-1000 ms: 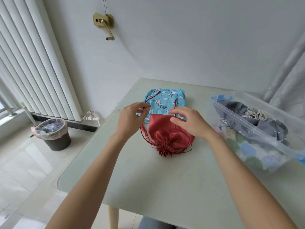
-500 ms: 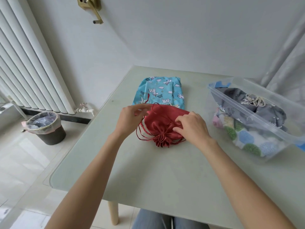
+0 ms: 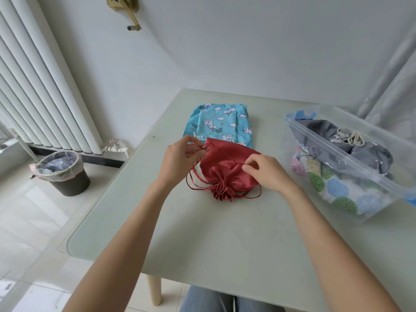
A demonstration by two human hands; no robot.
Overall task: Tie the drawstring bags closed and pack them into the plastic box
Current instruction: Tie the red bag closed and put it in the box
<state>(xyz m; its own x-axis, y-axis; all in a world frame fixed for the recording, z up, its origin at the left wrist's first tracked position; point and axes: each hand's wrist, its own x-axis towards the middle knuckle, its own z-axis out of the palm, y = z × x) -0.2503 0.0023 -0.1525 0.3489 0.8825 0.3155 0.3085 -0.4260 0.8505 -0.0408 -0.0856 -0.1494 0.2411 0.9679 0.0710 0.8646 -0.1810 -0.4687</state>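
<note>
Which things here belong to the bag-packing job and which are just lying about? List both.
Job: red satin drawstring bag, pinched by left hand and right hand; blue unicorn-print bag; clear plastic box, holding grey bag and floral bag.

Lying about: waste bin; radiator; brass wall crank; curtain.

Glossy red satin bag (image 3: 227, 165) with twisted cord, matt printed blue cotton bag (image 3: 219, 122), clear smooth plastic box (image 3: 369, 154), smooth glass-topped table (image 3: 202, 233), brass wall crank (image 3: 126, 7)

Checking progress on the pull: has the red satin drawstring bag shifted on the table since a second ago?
Yes. The red satin drawstring bag slid toward the person, off the blue unicorn-print bag, which now shows more.
</note>
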